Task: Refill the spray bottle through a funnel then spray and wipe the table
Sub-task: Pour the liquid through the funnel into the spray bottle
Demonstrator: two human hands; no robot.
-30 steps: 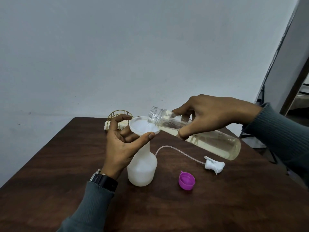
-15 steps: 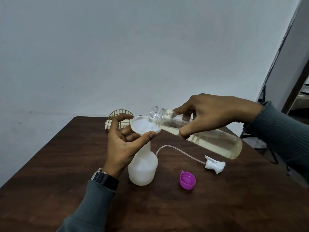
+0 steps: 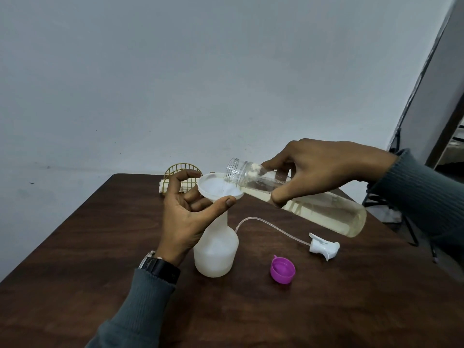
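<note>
A white translucent spray bottle [image 3: 216, 252] stands on the dark wooden table [image 3: 75, 247] with a white funnel [image 3: 216, 187] in its neck. My left hand [image 3: 187, 214] holds the funnel's rim between thumb and fingers. My right hand [image 3: 319, 169] grips a clear refill bottle [image 3: 324, 212] of pale yellowish liquid, tilted with its open mouth over the funnel. Liquid runs into the funnel. The white spray head [image 3: 324, 248] with its thin tube lies on the table to the right. A purple cap [image 3: 282, 269] lies open side up near it.
A gold wire holder [image 3: 184, 170] with a white cloth in it stands at the table's far edge, behind my left hand. A pale wall rises behind the table. Dark stand legs and a doorway show at the far right.
The refill bottle has tipped a little further over the funnel and liquid now flows into it. My left hand stays on the funnel rim.
</note>
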